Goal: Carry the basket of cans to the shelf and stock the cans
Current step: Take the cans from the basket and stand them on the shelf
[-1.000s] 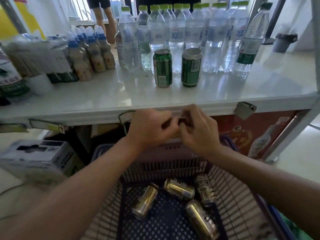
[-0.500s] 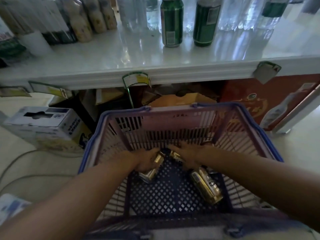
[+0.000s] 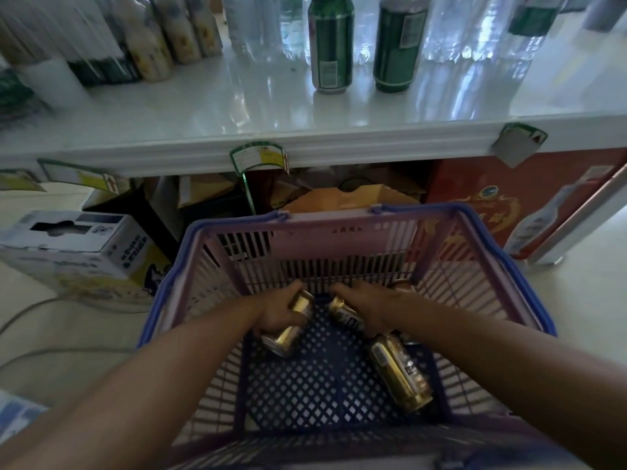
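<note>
A pink and blue plastic basket (image 3: 339, 228) stands on the floor in front of the white shelf (image 3: 237, 106). Both my hands are down inside it. My left hand (image 3: 276, 308) is wrapped around a gold can (image 3: 288, 330) lying on the basket floor. My right hand (image 3: 366, 305) grips a second gold can (image 3: 344, 312) just to the right. A third gold can (image 3: 398, 371) lies loose at the right of the basket, and another is partly hidden behind my right wrist. Two green cans (image 3: 330, 45) (image 3: 398, 45) stand upright on the shelf.
Rows of water bottles (image 3: 475, 25) and drink bottles (image 3: 163, 42) line the back of the shelf. A white carton (image 3: 78, 249) sits on the floor at left, a red carton (image 3: 492, 205) under the shelf at right. Price tags (image 3: 259, 157) hang off the shelf edge.
My hands dropped from the basket's far rim into the basket and closed on one gold can each. The view tilted down toward the basket.
</note>
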